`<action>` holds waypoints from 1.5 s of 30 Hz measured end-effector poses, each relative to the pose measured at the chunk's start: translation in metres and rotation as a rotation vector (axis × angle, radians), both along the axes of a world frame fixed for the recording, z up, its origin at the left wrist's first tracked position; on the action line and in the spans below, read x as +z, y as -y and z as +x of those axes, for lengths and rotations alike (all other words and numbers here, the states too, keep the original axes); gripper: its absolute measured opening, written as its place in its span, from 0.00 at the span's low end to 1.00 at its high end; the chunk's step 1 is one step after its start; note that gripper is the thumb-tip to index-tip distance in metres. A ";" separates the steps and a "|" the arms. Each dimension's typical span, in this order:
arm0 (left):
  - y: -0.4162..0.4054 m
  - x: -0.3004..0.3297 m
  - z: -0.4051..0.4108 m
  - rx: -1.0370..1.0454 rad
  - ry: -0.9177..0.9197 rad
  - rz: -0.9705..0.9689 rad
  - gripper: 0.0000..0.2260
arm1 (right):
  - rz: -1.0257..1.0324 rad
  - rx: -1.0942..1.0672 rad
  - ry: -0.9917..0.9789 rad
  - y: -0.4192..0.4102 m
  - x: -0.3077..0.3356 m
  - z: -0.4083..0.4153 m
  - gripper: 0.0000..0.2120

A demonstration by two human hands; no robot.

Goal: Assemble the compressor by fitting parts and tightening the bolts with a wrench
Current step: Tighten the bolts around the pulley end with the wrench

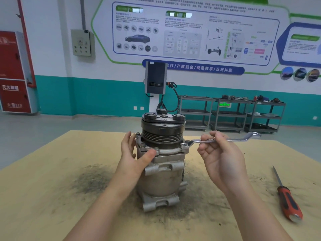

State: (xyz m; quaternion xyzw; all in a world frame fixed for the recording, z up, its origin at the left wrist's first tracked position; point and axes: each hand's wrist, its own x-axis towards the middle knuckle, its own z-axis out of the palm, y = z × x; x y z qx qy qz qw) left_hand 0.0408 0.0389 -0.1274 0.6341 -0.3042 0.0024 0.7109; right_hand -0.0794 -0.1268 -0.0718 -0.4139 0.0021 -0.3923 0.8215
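A grey metal compressor [162,181] stands upright in the middle of the wooden table [43,197], its dark pulley [162,131] on top. Several bolts [156,149] sit around the flange under the pulley. My left hand [133,153] rests flat against the compressor's left side, fingers apart, thumb near a front bolt. My right hand [220,153] pinches the shaft of a silver ring wrench [231,140]. The wrench lies level, and its left ring end sits over a bolt on the flange's right side.
A screwdriver [288,199] with a red and black handle lies on the table at the right. Dark metal dust is spread around the compressor's base. Beyond the table stand a charging post [155,77] and grey shelf carts [231,113] along the wall.
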 end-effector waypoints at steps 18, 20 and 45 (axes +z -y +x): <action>0.024 0.004 -0.049 0.445 0.143 0.070 0.46 | -0.209 -0.370 0.240 -0.028 -0.011 -0.005 0.08; 0.026 0.000 -0.056 0.495 0.248 -0.010 0.30 | -0.140 -0.340 0.203 -0.025 -0.011 -0.004 0.10; 0.017 0.003 -0.038 0.354 0.055 -0.447 0.04 | -1.164 -0.856 0.311 -0.060 -0.038 -0.003 0.11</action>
